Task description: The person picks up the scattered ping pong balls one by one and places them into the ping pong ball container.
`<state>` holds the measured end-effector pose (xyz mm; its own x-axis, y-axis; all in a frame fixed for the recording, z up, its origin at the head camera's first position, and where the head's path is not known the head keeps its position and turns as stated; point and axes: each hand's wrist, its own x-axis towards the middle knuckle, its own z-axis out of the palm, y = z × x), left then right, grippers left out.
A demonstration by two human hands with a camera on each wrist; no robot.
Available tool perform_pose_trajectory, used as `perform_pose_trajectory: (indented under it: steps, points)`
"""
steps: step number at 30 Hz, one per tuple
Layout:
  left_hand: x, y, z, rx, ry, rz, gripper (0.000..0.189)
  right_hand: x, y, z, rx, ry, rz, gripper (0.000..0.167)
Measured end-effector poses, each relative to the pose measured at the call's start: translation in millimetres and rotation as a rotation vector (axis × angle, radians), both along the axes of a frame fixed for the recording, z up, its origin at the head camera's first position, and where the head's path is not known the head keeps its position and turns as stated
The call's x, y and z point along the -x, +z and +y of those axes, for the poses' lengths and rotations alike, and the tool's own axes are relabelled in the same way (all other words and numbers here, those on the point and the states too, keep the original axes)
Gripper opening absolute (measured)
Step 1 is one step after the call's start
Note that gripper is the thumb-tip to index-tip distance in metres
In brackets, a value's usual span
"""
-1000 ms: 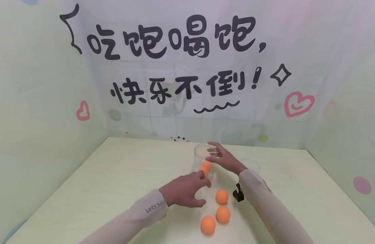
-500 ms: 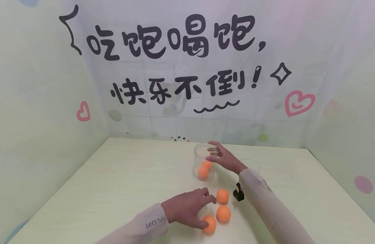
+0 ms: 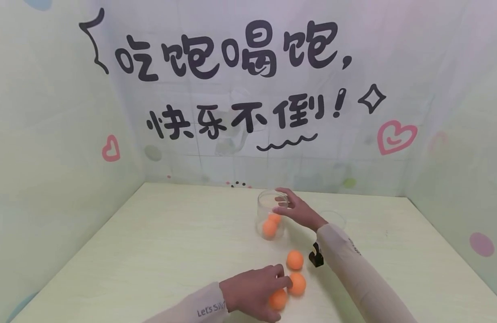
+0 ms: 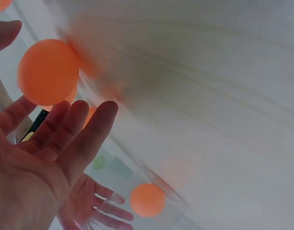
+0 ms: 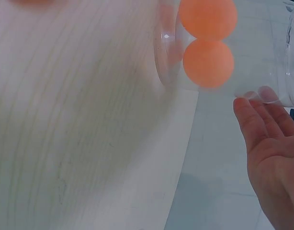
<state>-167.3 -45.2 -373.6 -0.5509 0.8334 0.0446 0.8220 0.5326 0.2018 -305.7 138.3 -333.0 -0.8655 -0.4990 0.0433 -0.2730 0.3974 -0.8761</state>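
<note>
A clear jar (image 3: 265, 207) stands upright on the table with orange balls (image 3: 269, 228) inside. My right hand (image 3: 298, 212) holds it from the right, thumb in front and fingers behind; in the right wrist view the fingertips (image 5: 241, 104) lie along its wall. Three orange balls lie in front of the jar. My left hand (image 3: 254, 289) reaches around the nearest ball (image 3: 278, 299), its fingers over the far side. In the left wrist view that ball (image 4: 49, 72) sits between thumb and fingers, with a gap at the thumb. The middle ball (image 3: 297, 285) is beside the fingertips.
The farthest loose ball (image 3: 295, 259) lies between the middle ball and the jar. A small black object (image 3: 316, 255) is beside the right sleeve. A faint clear disc (image 3: 333, 218) lies behind the right wrist. Printed cloth walls (image 3: 232, 166) enclose the table (image 3: 151, 242).
My left hand has moved from beside the jar toward the person, down to the nearest ball. The balls in the jar now show fully. My right hand has stayed at the jar.
</note>
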Motion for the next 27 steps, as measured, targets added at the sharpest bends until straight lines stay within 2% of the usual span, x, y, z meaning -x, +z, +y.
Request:
perform_pose_trajectory:
  steps: [5,12,14,21,27]
  points:
    - [-0.9,-1.5,0.9,0.038,-0.002,-0.013,0.044,2.4,-2.6,0,0.005,0.008,-0.001,0.067]
    - [2.7,-4.1,1.5,0.044,-0.034,-0.042,0.041,23.5,-26.5,4,0.019,-0.005,-0.004,0.069]
    - [4.4,-5.3,1.0,0.034,-0.041,-0.052,0.039,25.0,-29.1,4,0.015,-0.007,0.003,0.069]
    - [8.9,-5.8,-0.7,0.027,-0.069,-0.064,0.034,24.3,-29.4,3,0.021,-0.006,0.012,0.068]
    - [9.4,-0.2,-1.2,0.038,-0.065,-0.051,0.035,24.1,-28.1,4,0.022,-0.003,0.009,0.068]
